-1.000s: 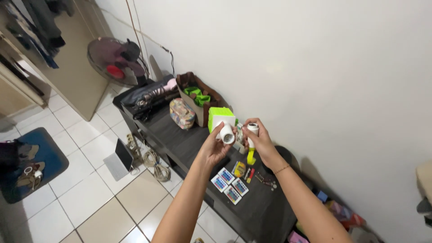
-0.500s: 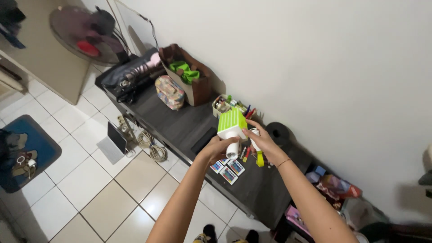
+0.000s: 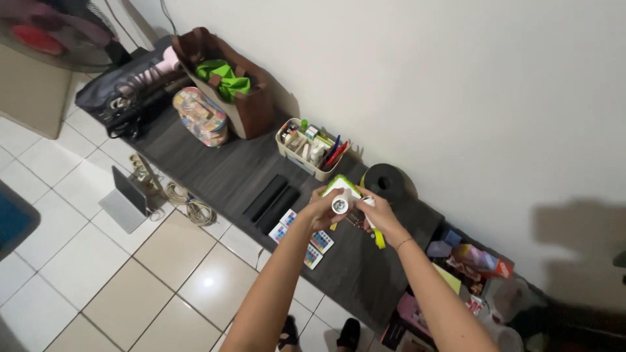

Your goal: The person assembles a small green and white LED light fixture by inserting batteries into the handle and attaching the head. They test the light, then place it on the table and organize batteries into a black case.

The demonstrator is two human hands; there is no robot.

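While both hands meet above the dark low bench's (image 3: 215, 173) front edge, left hand (image 3: 321, 210) grips a small white round-ended bulb-like object (image 3: 340, 206); right hand (image 3: 381, 216) pinches its far end beside a yellow-green strap (image 3: 377, 236).

Both forearms are bare with no sleeves, a thin bracelet (image 3: 404, 243) circles the right wrist, and dark shoes (image 3: 352, 332) cover the feet.

Both bare arms reach forward and converge at frame centre. Left hand (image 3: 321, 212) curled, fingers closed in a grip, back of hand facing up-left. Right hand (image 3: 379, 214) just beside it, nearly touching, fingers bent and pinching. Thin bracelet on the right wrist.
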